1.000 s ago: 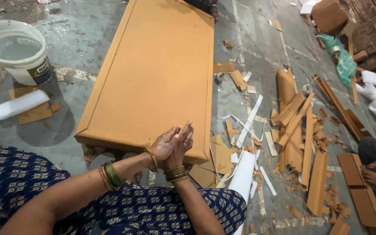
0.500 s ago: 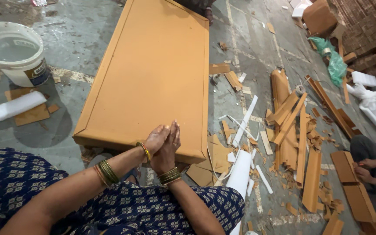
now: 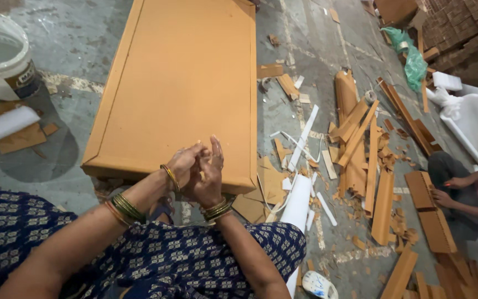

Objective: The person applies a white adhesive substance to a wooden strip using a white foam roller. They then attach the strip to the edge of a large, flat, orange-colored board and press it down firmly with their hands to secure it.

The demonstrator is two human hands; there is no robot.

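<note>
- The floor (image 3: 84, 33) is grey concrete and carries everything; it is bare along the panel's left side, and offcuts crowd its right side.
- The panel (image 3: 189, 83) is a long orange board with a raised rim. It lies flat on the floor straight ahead of the person, and its near edge is just in front of the knees.
- The bucket (image 3: 1, 55) is white and stands well apart at far left, with a white roll (image 3: 1, 126) near it.
- The strips (image 3: 360, 144) are orange offcuts and white slats heaped just beside the panel's right edge; I judge a reach that way risks snagging them.
- The left hand (image 3: 182, 165) and right hand (image 3: 208, 176) meet over the panel's near edge, fingers touching. Each grip is narrow, pinched together; whether some small thing sits between them I cannot tell.
- A judgement: keeping both wrists low over that near edge steadies the fingers, and the open room for the elbows is to the left.
- Another person's hand (image 3: 443, 196) rests on a board (image 3: 430, 213) at far right, apart from these hands.
</note>
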